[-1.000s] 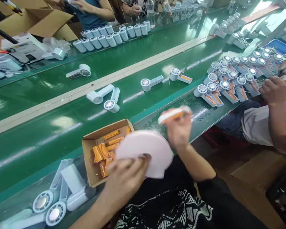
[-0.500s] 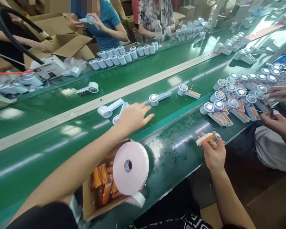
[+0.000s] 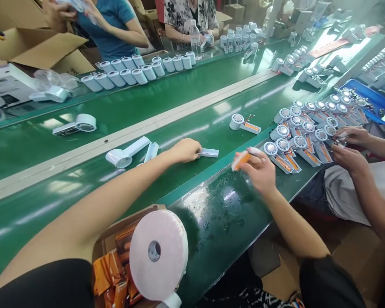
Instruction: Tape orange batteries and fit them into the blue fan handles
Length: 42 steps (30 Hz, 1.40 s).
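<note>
On the green conveyor belt, my left hand (image 3: 186, 149) is closed over the round head of a pale blue handheld fan. Only the fan's open handle (image 3: 209, 152) shows, pointing right; its head is hidden under my fingers. My right hand (image 3: 260, 171), above the bench edge, pinches an orange battery (image 3: 241, 161) with a white strip along its side. Left of my left hand lie a pale fan shell (image 3: 119, 157) and a second fan part (image 3: 152, 151), partly covered by my forearm. Another fan (image 3: 236, 121) with an orange battery in its handle rests farther right on the belt.
A white tape roll (image 3: 167, 252) stands by a cardboard box (image 3: 107, 241) of orange batteries near my body. Several assembled fans (image 3: 282, 145) sit in rows at right, beside a co-worker's hands (image 3: 349, 149). Across the belt are more fan heads (image 3: 115, 79) and a bottle (image 3: 194, 40).
My left hand has reached the fan on the belt and closed on its head. My right hand has moved left and up with the battery. The view has shifted right.
</note>
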### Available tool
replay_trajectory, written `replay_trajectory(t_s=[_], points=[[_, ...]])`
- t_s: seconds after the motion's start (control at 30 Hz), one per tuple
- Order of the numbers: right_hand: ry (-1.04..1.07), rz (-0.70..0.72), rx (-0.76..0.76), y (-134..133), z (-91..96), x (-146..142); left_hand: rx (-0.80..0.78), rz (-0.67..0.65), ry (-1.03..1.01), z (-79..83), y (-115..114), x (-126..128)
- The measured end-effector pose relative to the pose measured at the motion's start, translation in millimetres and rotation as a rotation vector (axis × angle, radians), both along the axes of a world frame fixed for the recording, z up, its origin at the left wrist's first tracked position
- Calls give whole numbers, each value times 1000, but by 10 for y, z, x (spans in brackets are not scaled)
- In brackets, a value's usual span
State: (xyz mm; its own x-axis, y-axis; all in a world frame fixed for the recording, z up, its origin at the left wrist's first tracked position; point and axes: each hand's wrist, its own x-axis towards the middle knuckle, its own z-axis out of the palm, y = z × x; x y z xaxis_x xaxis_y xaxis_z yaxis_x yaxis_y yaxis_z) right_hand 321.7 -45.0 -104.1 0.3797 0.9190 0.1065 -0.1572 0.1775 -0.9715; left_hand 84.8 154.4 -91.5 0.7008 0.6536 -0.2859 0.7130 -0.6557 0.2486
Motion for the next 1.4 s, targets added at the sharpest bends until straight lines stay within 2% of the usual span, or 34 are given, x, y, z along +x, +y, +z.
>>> replay_trajectory(t_s=[0.1,0.2,0.37,0.57,0.73,0.9,1.0,1.1,1.23,1.4], points=[[-221,140,25,665,-7,-154,-113,-48,-42,68,38,1],[-435,232,53,1005,-100,-192,-119,-19,-96,122,18,42],[-811,260,-2,1022,-177,-102,-58,16,-99,107,-48,160],[-1347,478,-72,988,64,-74,-47,37,-131,65,-28,252],[-1700,566,-171,1068,263,-247,-73,73,-159,-33,28,312],[-2003,694,-273,1253,314,-509,-77,90,-196,-186,115,402],[-2005,757,-236,1324,347,-501,-57,79,-223,-198,123,455],[-1847,824,-193,1328,410,-331,-42,69,-240,-152,103,495],[-1681,738,-265,1255,445,-89,-35,66,-250,-128,99,539],[-1737,749,-276,1181,353,-101,-45,85,-241,-189,123,599]])
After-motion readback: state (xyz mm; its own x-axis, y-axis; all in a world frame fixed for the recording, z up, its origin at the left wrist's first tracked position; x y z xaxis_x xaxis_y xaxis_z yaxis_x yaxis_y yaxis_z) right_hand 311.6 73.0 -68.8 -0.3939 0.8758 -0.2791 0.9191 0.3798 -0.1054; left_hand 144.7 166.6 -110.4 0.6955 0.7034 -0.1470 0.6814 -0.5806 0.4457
